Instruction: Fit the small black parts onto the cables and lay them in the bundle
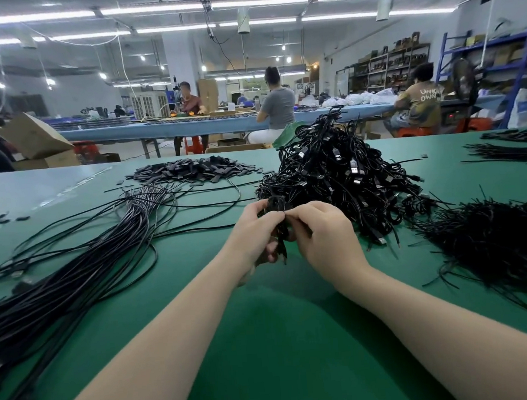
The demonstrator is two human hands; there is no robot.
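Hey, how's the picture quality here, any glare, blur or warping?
Head view: wide-angle warping bends the ceiling lights; pale glare on the green table at far left; both hands, left hand and right hand, sharp; background workers soft.

2 hands meet at the frame's centre: the left hand (252, 232) and the right hand (325, 236). Lying on 1 green table (267, 341) are 1 heap of small black parts (193, 170), upper centre, and 3 masses of black cables: a straightened bundle (72, 271) at left, a tangled pile (342, 174) at centre right, and a cut-wire heap (495, 241) at right. 4 people sit or stand behind, across the upper half.
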